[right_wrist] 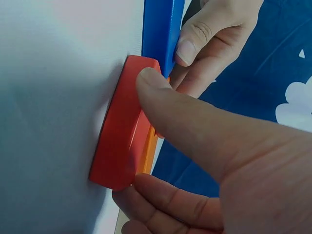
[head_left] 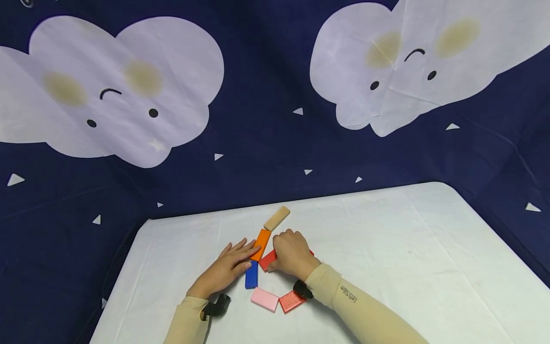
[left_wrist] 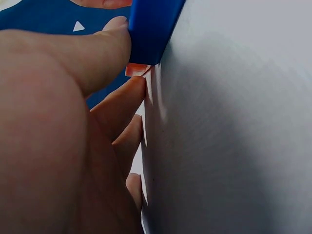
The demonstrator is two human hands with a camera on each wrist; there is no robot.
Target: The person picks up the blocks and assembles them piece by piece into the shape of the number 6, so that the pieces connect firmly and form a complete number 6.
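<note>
My right hand [head_left: 293, 253] pinches a red block [right_wrist: 119, 124] between its thumb and fingers, with the block lying low on the white cloth. One end of that block lies close to where an orange block [head_left: 260, 244] and a blue block [head_left: 251, 275] meet. My left hand [head_left: 225, 268] rests flat with fingers extended. Its index finger touches the orange block and its thumb lies against the blue block [left_wrist: 153, 29]. A bit of red shows past the far side of my right hand; what it belongs to is hidden.
A plain wooden block [head_left: 277, 218] lies end to end with the orange one. Nearer me are a pink block [head_left: 264, 299] and another red block [head_left: 292, 302], partly covered by the right wrist camera [head_left: 302, 289]. A dark blue cloud-print cloth [head_left: 262, 119] hangs behind the white table [head_left: 395, 229].
</note>
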